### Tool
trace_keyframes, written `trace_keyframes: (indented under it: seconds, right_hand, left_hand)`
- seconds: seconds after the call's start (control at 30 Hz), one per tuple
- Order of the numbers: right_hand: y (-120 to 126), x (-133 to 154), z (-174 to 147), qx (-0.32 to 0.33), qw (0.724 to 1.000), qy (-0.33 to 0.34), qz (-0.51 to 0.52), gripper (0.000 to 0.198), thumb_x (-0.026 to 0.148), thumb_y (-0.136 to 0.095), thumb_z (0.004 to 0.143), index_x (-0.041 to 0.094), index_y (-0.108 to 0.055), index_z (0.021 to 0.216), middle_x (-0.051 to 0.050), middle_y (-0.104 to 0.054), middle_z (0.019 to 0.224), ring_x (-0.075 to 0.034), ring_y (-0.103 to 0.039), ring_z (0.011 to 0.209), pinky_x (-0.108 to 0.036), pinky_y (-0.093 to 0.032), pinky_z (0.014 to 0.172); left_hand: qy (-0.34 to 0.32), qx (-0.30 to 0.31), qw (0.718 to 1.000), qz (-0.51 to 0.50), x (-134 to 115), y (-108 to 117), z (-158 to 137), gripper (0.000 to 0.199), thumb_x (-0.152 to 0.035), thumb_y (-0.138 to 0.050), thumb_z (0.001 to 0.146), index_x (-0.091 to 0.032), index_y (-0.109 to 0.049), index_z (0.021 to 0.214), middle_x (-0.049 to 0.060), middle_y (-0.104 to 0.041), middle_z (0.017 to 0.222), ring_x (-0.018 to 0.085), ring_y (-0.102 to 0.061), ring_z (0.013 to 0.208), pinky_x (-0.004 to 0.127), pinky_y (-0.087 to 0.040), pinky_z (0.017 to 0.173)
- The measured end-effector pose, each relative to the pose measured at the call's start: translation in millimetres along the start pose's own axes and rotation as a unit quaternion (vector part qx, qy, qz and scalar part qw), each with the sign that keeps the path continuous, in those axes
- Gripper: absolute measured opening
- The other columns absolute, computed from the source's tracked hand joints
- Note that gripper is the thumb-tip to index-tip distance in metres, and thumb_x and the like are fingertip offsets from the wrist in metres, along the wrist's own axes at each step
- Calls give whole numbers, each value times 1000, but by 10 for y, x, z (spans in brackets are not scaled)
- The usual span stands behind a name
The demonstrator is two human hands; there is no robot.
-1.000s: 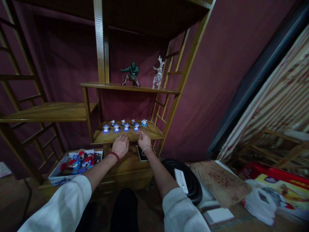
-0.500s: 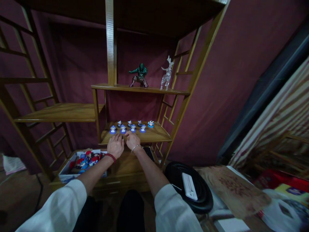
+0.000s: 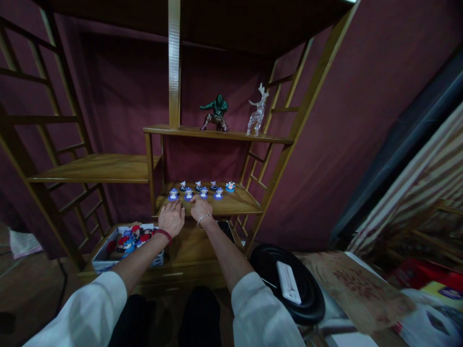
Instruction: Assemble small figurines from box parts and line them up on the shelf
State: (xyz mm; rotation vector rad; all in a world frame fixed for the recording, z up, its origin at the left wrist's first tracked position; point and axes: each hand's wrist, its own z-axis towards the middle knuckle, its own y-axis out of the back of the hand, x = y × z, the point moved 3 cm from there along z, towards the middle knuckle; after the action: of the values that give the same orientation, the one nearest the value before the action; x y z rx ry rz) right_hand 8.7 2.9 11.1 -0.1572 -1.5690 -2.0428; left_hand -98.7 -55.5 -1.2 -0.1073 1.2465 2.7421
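Note:
A front row of small white-and-purple figurines (image 3: 188,193) stands on the low wooden shelf (image 3: 238,205). Behind it is a row of small dark-based figurines (image 3: 198,185), with a blue-and-white figurine (image 3: 230,186) at its right end. My left hand (image 3: 172,218), with a red bead bracelet, is open, palm down and fingers stretched out at the shelf's front edge. Beside it, my right hand (image 3: 201,210), with a silver bangle, has curled fingers. Its fingertips are close to the second and third front figurines; whether anything is pinched in them is hidden.
A box (image 3: 126,246) of red and blue figurines sits lower left. Above, a green hooded figure (image 3: 217,113) and a clear deer figurine (image 3: 257,111) stand on the upper shelf (image 3: 224,134). A round black stool (image 3: 264,260) bearing a white object (image 3: 288,282) is at right.
The view has shifted, so the shelf appears slightly further right. My right fingertips have moved left relative to the front figurines. My left hand has moved slightly left along the shelf edge.

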Motion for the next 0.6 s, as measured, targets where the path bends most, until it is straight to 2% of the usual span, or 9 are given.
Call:
trace_keyframes:
  seconds: [0.6]
  right_hand:
    - [-108, 3, 37, -23, 1000, -8, -5, 26, 15, -47, 70, 25, -51, 94, -2, -62, 87, -17, -56, 89, -26, -39, 74]
  left_hand:
    - [5, -20, 1000, 12, 66, -24, -49, 43, -30, -30, 85, -6, -57, 109, 15, -57, 114, 27, -49, 104, 41, -35, 85]
